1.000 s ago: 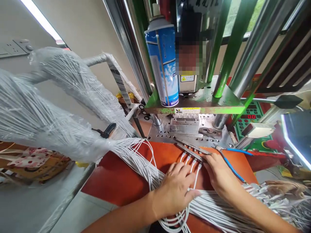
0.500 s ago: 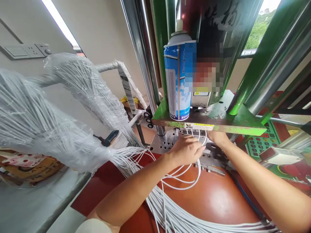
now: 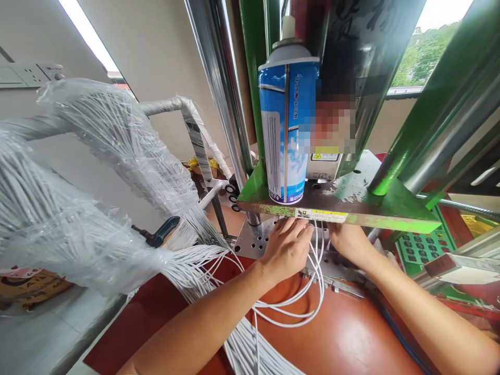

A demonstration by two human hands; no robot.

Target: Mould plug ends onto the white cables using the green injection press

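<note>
My left hand [image 3: 287,247] reaches under the green press plate [image 3: 351,208] with its fingers curled, resting on the metal mould base [image 3: 255,239]. Several white cables [image 3: 300,302] loop from under that hand back across the orange table [image 3: 344,333]. My right hand [image 3: 347,240] is beside it under the same plate, and its fingertips are hidden by the plate. Whether either hand pinches a cable end is hidden from me.
A blue spray can [image 3: 287,130] stands on the green plate between chrome columns [image 3: 219,88]. A large bundle of white cables wrapped in plastic film [image 3: 78,198] hangs at the left. A green keypad panel [image 3: 420,247] sits at the right.
Both hands left the cable ends lying on the orange table and moved forward under the green plate, carrying looped cables with them. The view came closer to the press.
</note>
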